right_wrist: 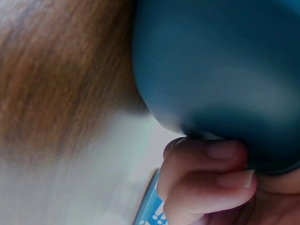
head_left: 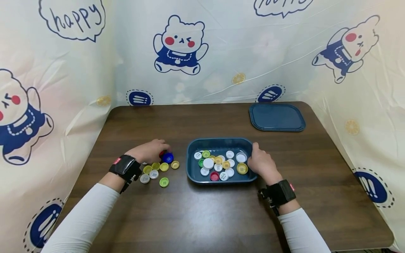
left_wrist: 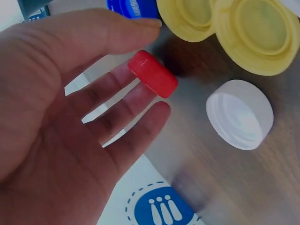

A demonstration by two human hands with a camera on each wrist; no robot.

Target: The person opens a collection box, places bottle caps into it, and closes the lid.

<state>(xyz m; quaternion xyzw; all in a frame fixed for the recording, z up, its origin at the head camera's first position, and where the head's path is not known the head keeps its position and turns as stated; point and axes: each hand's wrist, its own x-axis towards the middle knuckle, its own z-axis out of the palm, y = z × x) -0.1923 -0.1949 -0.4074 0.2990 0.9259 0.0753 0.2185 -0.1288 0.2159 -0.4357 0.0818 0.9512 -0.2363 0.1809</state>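
Observation:
My left hand (head_left: 150, 151) reaches over a group of plastic bottle caps left of the tray. In the left wrist view, a red bottle cap (left_wrist: 153, 74) lies against the nearly straight fingers, and the thumb is apart from it. A blue bottle cap (head_left: 167, 157) sits right beside these fingers. Yellow caps (head_left: 164, 167), a white cap (left_wrist: 240, 115) and a green cap (head_left: 164, 182) lie close by. My right hand (head_left: 263, 162) grips the right end of a dark blue tray (head_left: 193, 175), fingers curled against its outer wall. White, yellow, green and red caps lie in this tray.
A second dark blue tray-like piece (head_left: 277, 117) lies at the back right of the brown wooden table (head_left: 202, 218). A pale curtain (head_left: 234, 45) with printed bears stands around the table's back and sides.

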